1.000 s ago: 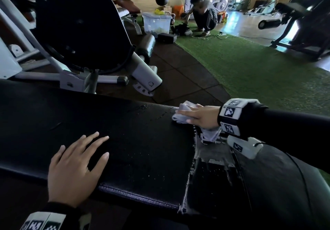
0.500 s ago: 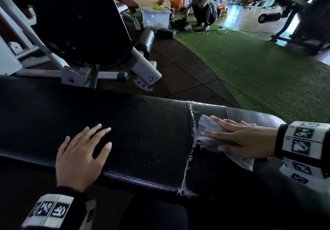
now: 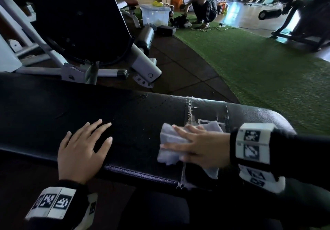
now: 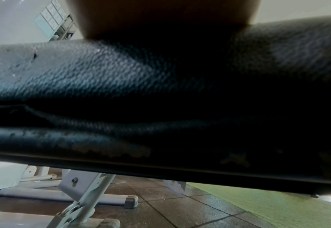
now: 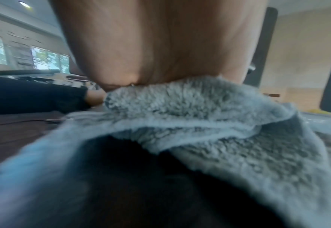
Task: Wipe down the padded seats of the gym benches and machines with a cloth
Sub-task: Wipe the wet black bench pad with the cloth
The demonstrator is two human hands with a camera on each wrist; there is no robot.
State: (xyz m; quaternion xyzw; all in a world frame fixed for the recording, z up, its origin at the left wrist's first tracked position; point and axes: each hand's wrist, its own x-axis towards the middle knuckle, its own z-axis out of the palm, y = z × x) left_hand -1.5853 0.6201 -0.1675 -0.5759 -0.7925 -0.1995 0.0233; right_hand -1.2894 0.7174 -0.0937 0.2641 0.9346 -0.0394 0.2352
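A black padded bench seat [image 3: 139,122] runs across the lower half of the head view, with a torn, taped seam [image 3: 189,112] right of its middle. My right hand [image 3: 198,144] lies flat with straight fingers on a pale grey fleecy cloth [image 3: 169,140], pressing it onto the pad just left of the seam. In the right wrist view the cloth [image 5: 190,111] bunches under my palm. My left hand [image 3: 84,146] rests flat on the pad near its front edge, fingers spread, holding nothing. The left wrist view shows the pad's textured side [image 4: 102,74].
Behind the bench stands a machine with a large black pad [image 3: 76,15] and white frame [image 3: 110,72]. Dark floor tiles meet green turf [image 3: 259,65] on the right. A person [image 3: 203,3] crouches far back beside a clear plastic bin [image 3: 155,15]. Another machine [image 3: 303,15] stands far right.
My right hand has swept the cloth from the pad's far edge toward me, then leftward across the seam. The left hand has stayed flat on the pad.
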